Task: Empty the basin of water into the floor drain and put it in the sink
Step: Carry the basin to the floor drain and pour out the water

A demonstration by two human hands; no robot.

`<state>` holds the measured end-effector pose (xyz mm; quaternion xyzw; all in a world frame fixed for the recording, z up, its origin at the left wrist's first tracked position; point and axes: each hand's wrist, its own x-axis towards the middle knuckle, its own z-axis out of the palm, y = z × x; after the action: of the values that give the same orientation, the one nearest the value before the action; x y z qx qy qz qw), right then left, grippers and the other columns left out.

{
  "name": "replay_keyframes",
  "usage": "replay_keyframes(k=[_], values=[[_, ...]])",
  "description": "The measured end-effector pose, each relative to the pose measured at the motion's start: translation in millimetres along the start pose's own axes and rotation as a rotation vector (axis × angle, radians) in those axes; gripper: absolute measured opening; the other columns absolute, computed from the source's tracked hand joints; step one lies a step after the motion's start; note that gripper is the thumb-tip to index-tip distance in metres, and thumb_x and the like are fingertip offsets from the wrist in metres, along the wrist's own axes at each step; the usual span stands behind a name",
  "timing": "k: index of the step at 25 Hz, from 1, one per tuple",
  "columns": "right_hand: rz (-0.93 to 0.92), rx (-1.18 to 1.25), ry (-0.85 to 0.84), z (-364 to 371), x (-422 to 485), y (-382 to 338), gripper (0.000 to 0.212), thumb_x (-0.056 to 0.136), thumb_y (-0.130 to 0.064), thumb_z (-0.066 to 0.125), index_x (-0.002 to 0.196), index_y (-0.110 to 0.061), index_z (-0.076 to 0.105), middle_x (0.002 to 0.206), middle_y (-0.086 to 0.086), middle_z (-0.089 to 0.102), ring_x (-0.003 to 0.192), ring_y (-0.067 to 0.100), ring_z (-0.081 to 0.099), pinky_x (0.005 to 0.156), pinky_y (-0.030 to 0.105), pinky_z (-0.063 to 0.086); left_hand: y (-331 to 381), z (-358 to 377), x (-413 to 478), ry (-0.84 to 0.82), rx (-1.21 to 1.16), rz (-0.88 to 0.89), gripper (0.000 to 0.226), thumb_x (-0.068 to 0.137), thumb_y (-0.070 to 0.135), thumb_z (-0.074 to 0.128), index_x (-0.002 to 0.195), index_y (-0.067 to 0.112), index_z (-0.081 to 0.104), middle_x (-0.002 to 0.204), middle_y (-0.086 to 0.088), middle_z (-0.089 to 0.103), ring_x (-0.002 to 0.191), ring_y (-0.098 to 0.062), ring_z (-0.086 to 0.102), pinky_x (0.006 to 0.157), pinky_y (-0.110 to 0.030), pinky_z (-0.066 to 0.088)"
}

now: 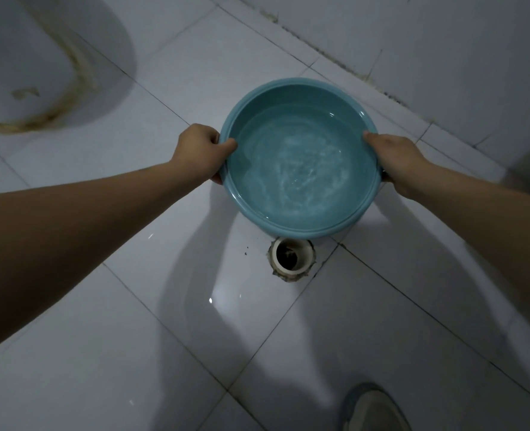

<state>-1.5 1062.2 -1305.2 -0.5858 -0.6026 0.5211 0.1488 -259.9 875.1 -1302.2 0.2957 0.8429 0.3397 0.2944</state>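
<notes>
- left hand (203,152) and right hand (395,161) have fingers clamped on opposite rims of the teal basin (301,227)
- water (301,169) inside
- floor drain (291,259) just below its near edge

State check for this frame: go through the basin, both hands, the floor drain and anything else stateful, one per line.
basin: holds water, roughly level, gripped at both sides
left hand: closed on basin rim
right hand: closed on basin rim
floor drain: uncovered, open, no water entering
floor tiles: glossy; wetness uncertain
</notes>
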Motion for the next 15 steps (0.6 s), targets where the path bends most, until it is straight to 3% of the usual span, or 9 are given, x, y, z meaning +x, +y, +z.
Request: replay_keyframes(k=[4, 15], values=[[-0.035, -0.007, -0.019, -0.6, -1.6, 3.8, 0.027, 0.095, -0.045, 0.055, 0.084, -0.023, 0.067, 0.079, 0.0, 0.071, 0.05, 0.006, 0.067, 0.045, 0.02, 0.052, -4.5, -0.4, 0.7, -0.01, 0.007, -0.003, 0.034, 0.093, 0.022, 0.063, 0.088, -0.012, 0.064, 0.073, -0.021, 0.069, 0.043, -0.02, 0.069, 0.039, -0.023, 0.055], [-0.085, -0.03, 0.006, -1.4, 3.6, 10.3, 0.036, 0.095, -0.048, 0.053, 0.087, -0.016, 0.067, 0.082, 0.004, 0.071, 0.065, 0.017, 0.068, 0.054, 0.027, 0.058, -2.5, -2.0, 2.8, -0.003, 0.028, 0.011, 0.038, 0.093, 0.024, 0.064, 0.095, -0.013, 0.065, 0.081, -0.024, 0.072, 0.048, -0.023, 0.071, 0.04, -0.024, 0.056]])
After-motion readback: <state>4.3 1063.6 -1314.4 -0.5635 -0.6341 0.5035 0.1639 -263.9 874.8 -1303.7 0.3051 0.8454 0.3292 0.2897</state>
